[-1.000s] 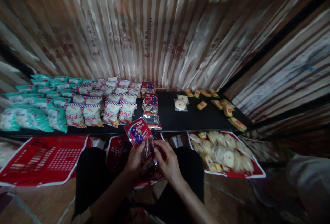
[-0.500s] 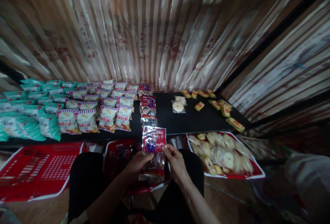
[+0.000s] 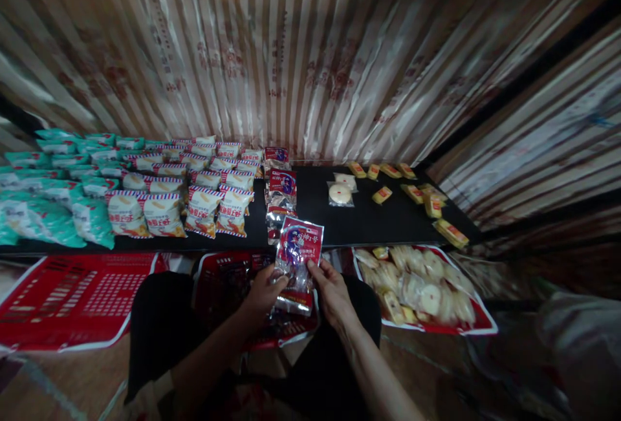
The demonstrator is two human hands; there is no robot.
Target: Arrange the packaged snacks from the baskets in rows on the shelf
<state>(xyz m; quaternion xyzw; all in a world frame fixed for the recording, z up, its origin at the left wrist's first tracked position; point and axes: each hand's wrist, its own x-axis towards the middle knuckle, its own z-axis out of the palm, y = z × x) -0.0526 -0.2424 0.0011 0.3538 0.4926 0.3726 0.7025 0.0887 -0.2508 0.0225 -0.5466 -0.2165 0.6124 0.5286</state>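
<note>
I hold a red snack packet [image 3: 297,249] upright between both hands, just in front of the black shelf [image 3: 359,227]. My left hand [image 3: 263,291] grips its lower left edge. My right hand [image 3: 331,290] pinches its lower right edge. More packets of the same kind are bunched under it in my fingers, above a red basket [image 3: 228,285] resting on my lap. A column of the same red packets [image 3: 280,191] lies on the shelf straight ahead.
Rows of white-and-red bags [image 3: 194,194] and teal bags [image 3: 48,194] fill the shelf's left. Round cakes [image 3: 339,193] and yellow bars [image 3: 427,198] lie on its right. An upturned red basket [image 3: 72,291] sits at left, a red tray of cakes [image 3: 422,282] at right. Striped curtain behind.
The red packet has turned from tilted left to upright, moved to the right and up toward the shelf edge. Both hands shifted with it.
</note>
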